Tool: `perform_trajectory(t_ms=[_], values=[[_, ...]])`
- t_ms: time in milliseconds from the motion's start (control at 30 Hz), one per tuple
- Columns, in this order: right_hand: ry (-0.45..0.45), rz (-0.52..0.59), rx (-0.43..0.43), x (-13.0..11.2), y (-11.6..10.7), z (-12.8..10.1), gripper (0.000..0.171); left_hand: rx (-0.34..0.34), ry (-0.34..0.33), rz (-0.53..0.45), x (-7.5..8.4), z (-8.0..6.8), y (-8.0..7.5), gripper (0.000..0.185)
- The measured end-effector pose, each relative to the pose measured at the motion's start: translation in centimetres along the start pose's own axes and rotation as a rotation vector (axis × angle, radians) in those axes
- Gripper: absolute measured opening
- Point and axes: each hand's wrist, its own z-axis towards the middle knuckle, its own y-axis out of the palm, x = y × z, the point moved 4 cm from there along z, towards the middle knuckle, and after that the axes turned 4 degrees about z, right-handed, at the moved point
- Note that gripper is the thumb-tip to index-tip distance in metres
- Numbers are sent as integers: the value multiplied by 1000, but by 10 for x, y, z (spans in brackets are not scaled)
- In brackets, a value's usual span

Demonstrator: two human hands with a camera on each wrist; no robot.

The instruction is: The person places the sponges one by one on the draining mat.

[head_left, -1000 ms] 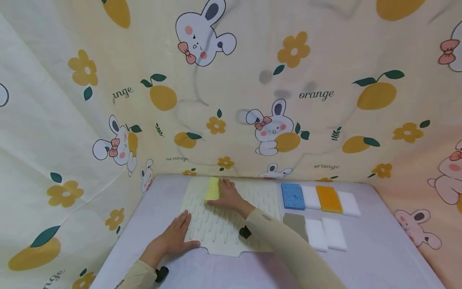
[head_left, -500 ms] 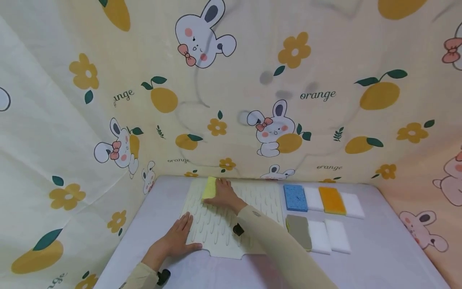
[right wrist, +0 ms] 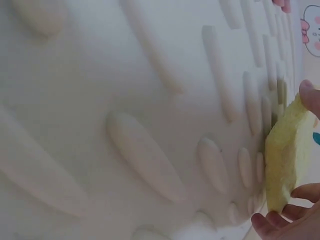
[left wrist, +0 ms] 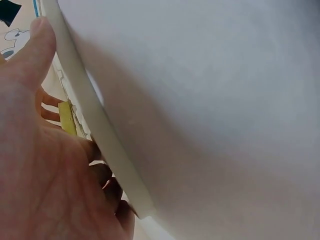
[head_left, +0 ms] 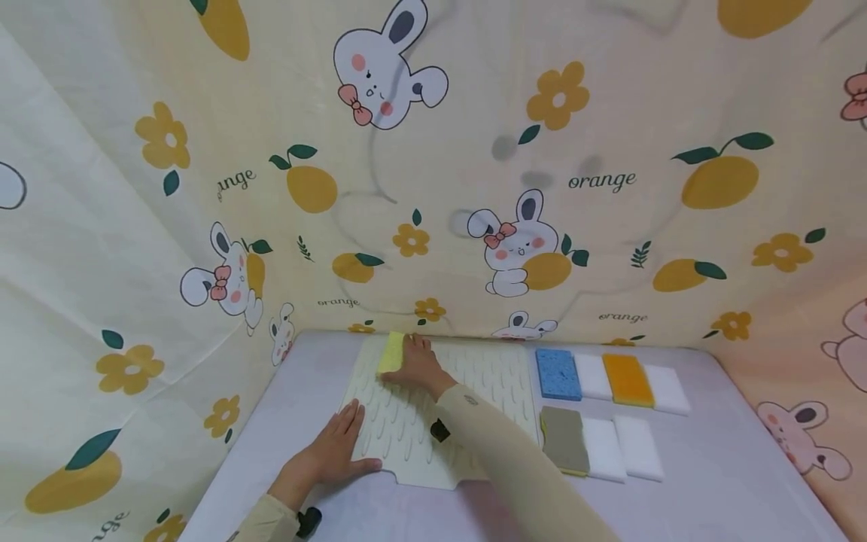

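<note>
A cream board with raised oblong ridges lies flat on the table. My right hand grips a yellow sponge near the board's far left corner. In the right wrist view the thumb and fingers pinch opposite edges of the sponge, whose face is against the ridges. My left hand rests at the board's near left, fingers extended along the left side and thumb by the front edge. From the left wrist the board's edge runs alongside that hand, with the sponge beyond.
Right of the board, a blue sponge, a white sponge, an orange sponge and another white one form the back row. In front are a grey-brown sponge and two white ones. A printed curtain encloses the table.
My right hand has slid the yellow sponge a little to the left over the board, its forearm following. The left hand stays at the board's edge. The head view has shifted slightly.
</note>
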Motion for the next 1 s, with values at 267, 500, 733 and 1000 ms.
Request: perform_trajectory(t_ms=[267,500,733,1000], values=[[37,-27,-21,0,3,2,116,34,24,-41,1,-2,2,124],[42,-46,-40,-1,6,1,115,42,42,-57,3,-3,1,124],[16,-42,-59,3,9,2,110,14,-8,9,8,-4,-4,117],[-24,-52,-74,11,8,-1,112,18,-27,19,6,-6,-4,116]])
